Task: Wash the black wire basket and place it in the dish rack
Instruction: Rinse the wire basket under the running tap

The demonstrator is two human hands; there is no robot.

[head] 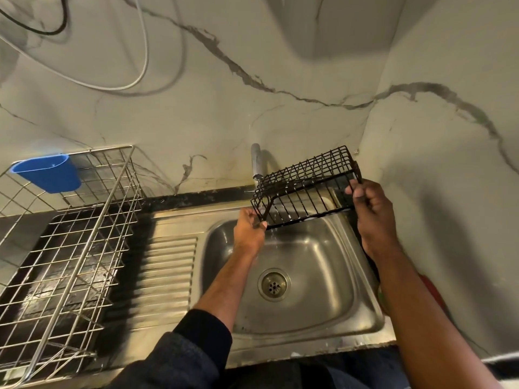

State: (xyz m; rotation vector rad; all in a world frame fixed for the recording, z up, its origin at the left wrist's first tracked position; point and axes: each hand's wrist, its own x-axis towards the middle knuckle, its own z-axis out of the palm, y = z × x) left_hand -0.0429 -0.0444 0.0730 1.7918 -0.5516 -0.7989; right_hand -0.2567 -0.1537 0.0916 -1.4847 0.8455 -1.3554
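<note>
Marble-patterned wall panels with grey veins back a dark worktop point(179, 200) that carries a stainless steel sink point(351, 313) with a ribbed drainboard. Over the basin, just in front of the chrome tap point(257, 161), the black rectangular wire basket point(306, 189) is held tilted in the air. The left hand point(250, 230) pinches its near left corner, and the right hand point(372, 209) grips its right end with curled fingers. At the worktop's left edge stands a silver wire dish rack point(84, 234), with a blue plastic cup point(49, 172) hung on its far rim.
</note>
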